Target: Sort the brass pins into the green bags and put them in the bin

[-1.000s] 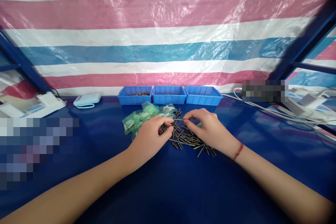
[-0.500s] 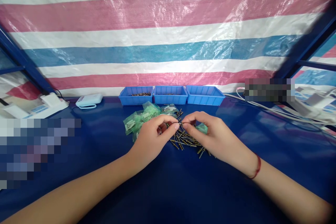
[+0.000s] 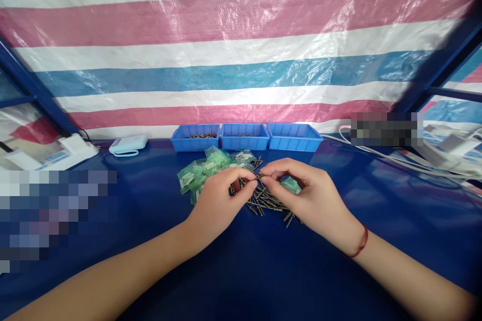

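Observation:
A heap of small dark and brass-coloured pins (image 3: 265, 199) lies on the blue table. My left hand (image 3: 218, 200) and my right hand (image 3: 307, 195) meet just above the heap, fingertips together, pinching one small pin (image 3: 259, 176) between them. Small green plastic bags (image 3: 199, 170) with parts inside lie just behind my left hand, and one more green bag (image 3: 291, 184) shows under my right hand. A red string circles my right wrist.
Three blue bins (image 3: 244, 136) stand in a row at the table's back edge; the left one holds brass-coloured parts. A white device (image 3: 127, 144) and a white box (image 3: 56, 153) sit at the back left. White cables (image 3: 395, 158) run along the right. A striped tarp hangs behind.
Both hands have come together over the heap and lifted slightly, fingertips now meeting on one pin. My right wrist has drawn back toward me.

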Available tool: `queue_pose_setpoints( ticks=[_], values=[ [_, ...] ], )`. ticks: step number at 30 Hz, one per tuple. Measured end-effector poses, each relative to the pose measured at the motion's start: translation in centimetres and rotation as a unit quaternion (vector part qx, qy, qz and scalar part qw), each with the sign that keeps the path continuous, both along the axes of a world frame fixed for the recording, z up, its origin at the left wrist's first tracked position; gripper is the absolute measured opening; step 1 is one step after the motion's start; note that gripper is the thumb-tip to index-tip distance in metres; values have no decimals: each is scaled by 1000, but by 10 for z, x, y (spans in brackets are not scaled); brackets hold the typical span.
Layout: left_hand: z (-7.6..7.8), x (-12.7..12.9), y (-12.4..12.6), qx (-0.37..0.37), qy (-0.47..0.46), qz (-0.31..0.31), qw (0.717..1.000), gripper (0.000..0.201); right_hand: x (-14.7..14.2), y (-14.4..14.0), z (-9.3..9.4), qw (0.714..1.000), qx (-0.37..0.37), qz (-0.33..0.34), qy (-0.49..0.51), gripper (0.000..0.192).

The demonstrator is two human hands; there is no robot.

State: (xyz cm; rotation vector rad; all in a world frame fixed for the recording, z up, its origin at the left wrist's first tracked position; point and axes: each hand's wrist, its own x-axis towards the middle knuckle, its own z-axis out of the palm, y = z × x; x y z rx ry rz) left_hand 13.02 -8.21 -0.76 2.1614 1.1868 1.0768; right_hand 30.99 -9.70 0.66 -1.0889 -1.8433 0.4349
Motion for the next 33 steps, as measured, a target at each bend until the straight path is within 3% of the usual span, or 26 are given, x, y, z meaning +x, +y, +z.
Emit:
queue_pose_setpoints(
  ticks=[3, 6, 10, 13, 15, 18, 21, 25, 28, 31, 33],
  values=[
    [2, -2, 10, 25, 21, -2, 999, 11, 2, 2, 1, 999, 5, -1, 40, 23],
    [12, -3, 42, 91, 62, 30, 993, 14, 11, 8, 8, 997, 21, -50, 52, 21],
    [31, 5, 101, 145, 139, 76, 977, 16, 30, 21, 13, 992, 2, -61, -107, 15],
    [37, 16, 119, 160, 161, 73, 971, 27, 39, 30, 6, 968, -19, -20, -250, 20],
    [34, 19, 111, 165, 174, 61, 969, 34, 42, 34, -3, 950, -22, -4, -313, 22],
    [23, 15, 80, 165, 197, 11, 966, 26, 39, 37, -14, 935, -27, -10, -354, 21],
    [10, 3, 46, 166, 211, -59, 961, 18, 34, 37, -19, 935, -25, -12, -354, 17],
    [-3, -12, 21, 113, 176, -74, 975, 13, 27, 35, -19, 944, -21, -8, -328, 13],
    [-8, -18, 17, 98, 156, -65, 981, 15, 24, 32, -16, 966, -23, -22, -257, 10],
    [-8, -18, 18, 92, 165, -58, 980, 22, 20, 30, -13, 992, -65, -22, -110, 11],
    [-7, -18, 17, 83, 165, -54, 981, 29, 18, 28, -10, 994, -112, -5, -3, 21]
  ],
)
